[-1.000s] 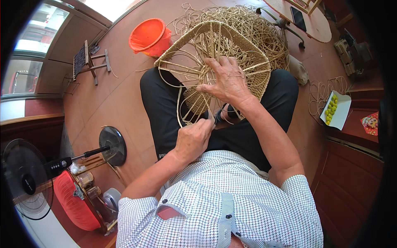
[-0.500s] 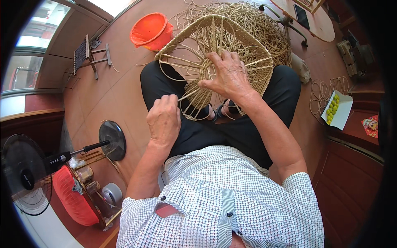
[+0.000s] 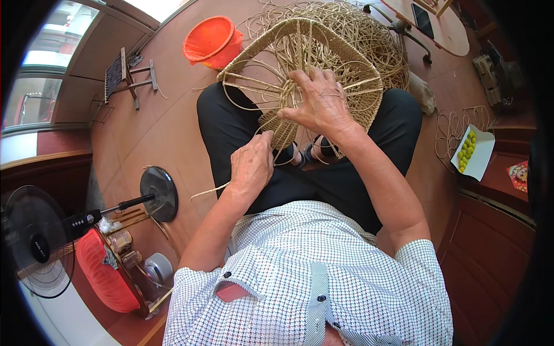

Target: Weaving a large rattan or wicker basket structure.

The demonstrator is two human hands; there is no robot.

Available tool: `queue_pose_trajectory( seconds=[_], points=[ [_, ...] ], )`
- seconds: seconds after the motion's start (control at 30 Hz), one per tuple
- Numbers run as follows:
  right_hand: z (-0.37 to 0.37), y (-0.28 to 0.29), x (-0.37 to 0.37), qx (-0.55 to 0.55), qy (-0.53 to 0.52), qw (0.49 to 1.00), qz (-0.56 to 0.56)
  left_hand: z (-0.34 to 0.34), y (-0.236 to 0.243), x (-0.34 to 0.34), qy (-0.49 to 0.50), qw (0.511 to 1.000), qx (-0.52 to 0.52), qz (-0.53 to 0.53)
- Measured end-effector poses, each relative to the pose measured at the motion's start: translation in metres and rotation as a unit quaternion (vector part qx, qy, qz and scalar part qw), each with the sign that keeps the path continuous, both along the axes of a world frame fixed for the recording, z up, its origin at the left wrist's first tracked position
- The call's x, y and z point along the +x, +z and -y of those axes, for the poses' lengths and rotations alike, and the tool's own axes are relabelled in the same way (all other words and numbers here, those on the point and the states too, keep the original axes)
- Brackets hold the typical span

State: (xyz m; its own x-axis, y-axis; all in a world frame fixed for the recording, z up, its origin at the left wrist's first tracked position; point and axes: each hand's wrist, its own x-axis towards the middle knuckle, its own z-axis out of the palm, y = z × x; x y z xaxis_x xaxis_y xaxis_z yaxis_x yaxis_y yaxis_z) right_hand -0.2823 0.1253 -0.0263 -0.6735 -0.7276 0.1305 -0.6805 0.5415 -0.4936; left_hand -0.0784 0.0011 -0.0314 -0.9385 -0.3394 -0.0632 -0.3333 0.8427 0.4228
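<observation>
Basket [image 3: 366, 109] sat between the knees [image 3: 402, 109], cord heap [image 3: 382, 49] beyond it. Bucket [image 3: 227, 56] stood left of basket (stool [image 3: 115, 76] farther left). Fan [image 3: 39, 245] was nearer left; tray [image 3: 481, 155], right.

Between the person's black-trousered knees sits a woven basket [image 3: 245, 57], tilted, with spokes meeting at a knot inside its rim. The right hand [image 3: 323, 104] spreads over the spokes, thumb apart from the fingers. The left hand [image 3: 252, 164], lower and nearer the body, has its fingers curled in at the near spokes around a strand [image 3: 209, 192], whose loose end pokes out left past the wrist. Behind the basket lies a tangled pile of cane [image 3: 381, 57], with an orange bucket [image 3: 222, 56] to its left. Farther left are a stool [image 3: 130, 75] and a fan [image 3: 40, 242]; at right, yellow-green fruit [image 3: 466, 153] rests in a white box [image 3: 480, 158].
</observation>
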Motion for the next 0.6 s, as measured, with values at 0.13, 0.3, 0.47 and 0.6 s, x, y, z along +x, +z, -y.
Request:
queue_pose_trajectory(
  seconds=[0.13, 0.3, 0.47, 0.6],
  points=[
    [0.0, 0.002, -0.003, 0.001, 0.004, 1.0, 0.013, -0.001, 0.008, -0.004, 0.005, 0.999, 0.045, -0.002],
    [-0.001, -0.003, -0.007, -0.013, 0.002, 1.0, 0.02, -0.002, -0.003, -0.002, 0.008, 0.996, 0.055, -0.063],
    [-0.002, -0.004, -0.007, -0.016, 0.007, 1.0, 0.013, -0.011, 0.001, -0.002, -0.003, 0.996, -0.079, -0.028],
    [-0.006, 0.0, -0.013, 0.003, 0.019, 1.0, 0.025, -0.018, 0.018, -0.012, -0.055, 0.978, -0.155, -0.129]
  ],
)
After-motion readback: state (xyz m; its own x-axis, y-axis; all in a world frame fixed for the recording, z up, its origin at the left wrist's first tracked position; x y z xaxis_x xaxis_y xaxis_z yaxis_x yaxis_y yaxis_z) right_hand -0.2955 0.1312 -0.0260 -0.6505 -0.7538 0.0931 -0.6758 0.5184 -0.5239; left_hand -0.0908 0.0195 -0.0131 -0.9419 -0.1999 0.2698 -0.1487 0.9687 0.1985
